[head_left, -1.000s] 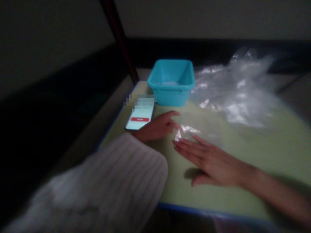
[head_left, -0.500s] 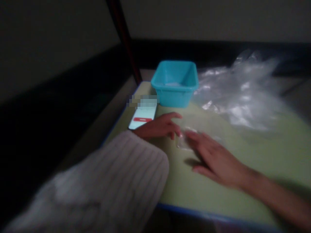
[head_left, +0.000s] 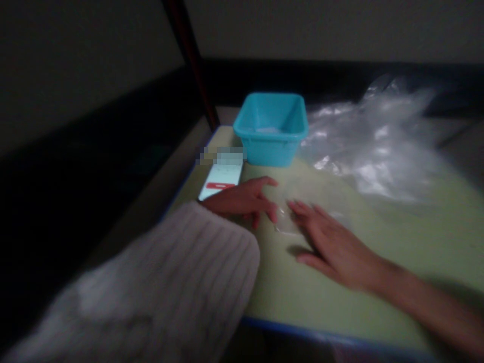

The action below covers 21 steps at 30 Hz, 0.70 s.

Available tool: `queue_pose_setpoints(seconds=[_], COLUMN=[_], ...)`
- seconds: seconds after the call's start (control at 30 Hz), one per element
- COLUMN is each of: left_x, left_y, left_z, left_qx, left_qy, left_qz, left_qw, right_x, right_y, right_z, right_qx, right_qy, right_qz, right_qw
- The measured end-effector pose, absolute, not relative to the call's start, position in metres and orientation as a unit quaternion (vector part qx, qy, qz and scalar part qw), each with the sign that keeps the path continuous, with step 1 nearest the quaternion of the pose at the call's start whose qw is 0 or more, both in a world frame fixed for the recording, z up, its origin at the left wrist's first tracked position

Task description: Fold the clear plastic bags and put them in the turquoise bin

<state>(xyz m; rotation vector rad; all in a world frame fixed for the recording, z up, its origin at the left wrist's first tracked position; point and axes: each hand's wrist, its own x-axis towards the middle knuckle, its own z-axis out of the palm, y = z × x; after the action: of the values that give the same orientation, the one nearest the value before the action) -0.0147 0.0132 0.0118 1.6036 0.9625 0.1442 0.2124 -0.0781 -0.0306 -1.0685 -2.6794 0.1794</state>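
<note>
A clear plastic bag lies flat on the pale green tabletop, its near edge faintly glinting. My left hand, coming out of a light ribbed sleeve, is at the bag's left edge with its fingers apart. One of its fingertips seems to touch the bag's near left corner. Over the bag's right part lies my right hand, palm down, fingers stretched forward and thumb spread to the side. Nothing shows in the grasp of either hand. The picture is dim and somewhat blurred.
A turquoise plastic basin stands at the back of the table, with something pale inside. Left of it lies a phone with a lit screen. A heap of clear plastic bags covers the back right. A dark red post rises behind the basin.
My left hand has shifted slightly left, and its lower fingers have moved down a little. My right hand stays over the bag, almost unmoved.
</note>
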Motion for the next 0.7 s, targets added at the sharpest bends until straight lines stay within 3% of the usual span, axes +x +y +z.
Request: queue_pose_setpoints(seconds=[0.7], left_x=[-0.0138], left_y=[0.0142], left_z=[0.0049], left_qx=[0.683], left_qy=[0.384], left_qz=[0.027], left_qw=[0.621], right_x=[0.2101], right_y=[-0.0783], right_z=[-0.0323], right_qx=[-0.371], right_qy=[-0.923], right_qz=[0.015], right_qw=[0.096])
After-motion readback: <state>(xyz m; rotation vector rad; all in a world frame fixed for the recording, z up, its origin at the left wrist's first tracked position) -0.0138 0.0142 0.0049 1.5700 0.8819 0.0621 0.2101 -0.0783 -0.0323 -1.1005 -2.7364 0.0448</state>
